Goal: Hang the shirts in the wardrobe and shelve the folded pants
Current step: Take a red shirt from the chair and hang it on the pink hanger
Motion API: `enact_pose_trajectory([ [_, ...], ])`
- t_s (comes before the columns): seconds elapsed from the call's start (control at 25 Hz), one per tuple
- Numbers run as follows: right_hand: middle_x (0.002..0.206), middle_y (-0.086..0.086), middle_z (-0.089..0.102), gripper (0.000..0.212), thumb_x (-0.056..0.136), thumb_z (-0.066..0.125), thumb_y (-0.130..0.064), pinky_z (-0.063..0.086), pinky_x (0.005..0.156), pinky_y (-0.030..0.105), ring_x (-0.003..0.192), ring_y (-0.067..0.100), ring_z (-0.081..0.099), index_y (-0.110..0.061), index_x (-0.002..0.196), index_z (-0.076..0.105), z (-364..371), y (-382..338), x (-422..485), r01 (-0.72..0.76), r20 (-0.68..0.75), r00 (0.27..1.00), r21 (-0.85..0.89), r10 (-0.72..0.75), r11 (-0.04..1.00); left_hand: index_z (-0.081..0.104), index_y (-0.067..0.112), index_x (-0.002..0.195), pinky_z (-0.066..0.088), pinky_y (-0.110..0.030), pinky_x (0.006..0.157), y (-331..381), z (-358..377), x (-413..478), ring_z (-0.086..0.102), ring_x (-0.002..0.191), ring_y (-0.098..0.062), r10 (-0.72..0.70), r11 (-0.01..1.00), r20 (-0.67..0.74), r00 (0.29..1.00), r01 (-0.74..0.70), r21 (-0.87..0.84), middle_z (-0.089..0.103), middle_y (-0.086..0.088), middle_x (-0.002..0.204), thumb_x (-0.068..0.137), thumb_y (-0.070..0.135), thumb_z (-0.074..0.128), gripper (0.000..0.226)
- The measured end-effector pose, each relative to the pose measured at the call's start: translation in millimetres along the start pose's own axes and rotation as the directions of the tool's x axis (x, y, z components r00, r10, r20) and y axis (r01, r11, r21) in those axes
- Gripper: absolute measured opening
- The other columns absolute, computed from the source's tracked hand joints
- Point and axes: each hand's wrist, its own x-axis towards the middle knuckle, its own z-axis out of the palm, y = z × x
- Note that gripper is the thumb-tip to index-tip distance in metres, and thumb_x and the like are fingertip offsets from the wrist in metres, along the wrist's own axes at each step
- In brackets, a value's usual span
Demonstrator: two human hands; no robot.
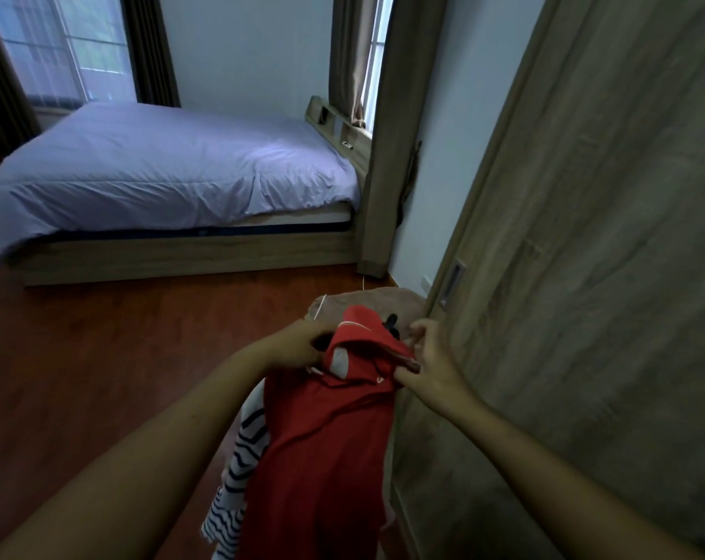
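Observation:
A red shirt hangs in front of me, held up at its collar by both hands. My left hand grips the left side of the collar, where a dark hanger part shows. My right hand pinches the right shoulder of the red shirt over a hanger end. A black hanger hook pokes out above the collar. Behind the red shirt, to its left, hangs a white shirt with dark stripes. The wardrobe's wooden sliding door stands shut at the right, with a recessed handle.
A bed with a pale blue cover and wooden frame fills the far left. Red-brown wooden floor lies between it and me. A brownish rounded object sits beyond my hands. A tall wooden post and curtained windows stand behind.

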Motion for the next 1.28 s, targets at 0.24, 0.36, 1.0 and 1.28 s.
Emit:
enact_pose_trajectory([
  [0.24, 0.105, -0.002, 0.064, 0.030, 0.086, 0.054, -0.006, 0.049, 0.084, 0.019, 0.092, 0.001, 0.058, -0.021, 0.112, 0.059, 0, -41, 6, 0.248, -0.073, 0.964, -0.112, -0.256, 0.962, 0.059, 0.012, 0.100, 0.059, -0.032, 0.078, 19, 2, -14, 0.070, 0.084, -0.011, 0.008, 0.998, -0.348, 0.937, -0.027, -0.051, 0.072, -0.003, 0.089, 0.081, -0.008, 0.061, 0.028],
  [0.36, 0.087, 0.000, 0.066, 0.020, 0.085, 0.054, -0.001, 0.041, 0.069, 0.003, 0.076, -0.008, 0.058, -0.016, 0.092, 0.064, -46, -49, -1, 0.179, -0.354, 0.923, 0.046, -0.152, 0.983, 0.057, 0.019, 0.081, 0.048, -0.020, 0.071, 38, -18, -34, 0.066, 0.074, -0.009, 0.151, 0.982, -0.470, 0.870, -0.079, 0.170, 0.063, 0.012, 0.079, 0.074, -0.008, 0.062, 0.029],
  [1.0, 0.067, -0.012, 0.058, 0.016, 0.074, 0.068, -0.017, 0.038, 0.056, 0.008, 0.055, -0.002, 0.053, -0.013, 0.090, 0.068, -341, -35, -268, 0.014, -0.594, 0.800, -0.118, -0.082, 0.993, 0.051, 0.038, 0.123, 0.035, -0.016, 0.097, 381, 52, -57, 0.045, 0.105, 0.005, 0.668, 0.743, -0.175, 0.723, -0.659, 0.115, 0.054, 0.012, 0.118, 0.051, 0.037, 0.048, 0.072],
  [1.28, 0.133, 0.013, 0.034, 0.038, 0.091, 0.052, -0.028, 0.046, 0.090, 0.033, 0.117, 0.030, 0.042, -0.022, 0.129, 0.048, -458, 26, -310, -0.550, -0.900, 0.433, -0.224, 0.045, 0.805, 0.056, 0.053, 0.099, 0.047, -0.009, 0.055, 467, 123, -50, 0.057, 0.087, 0.000, 0.610, 0.743, -0.140, 0.780, -0.624, -0.240, 0.053, 0.004, 0.112, 0.073, -0.007, 0.060, 0.066],
])
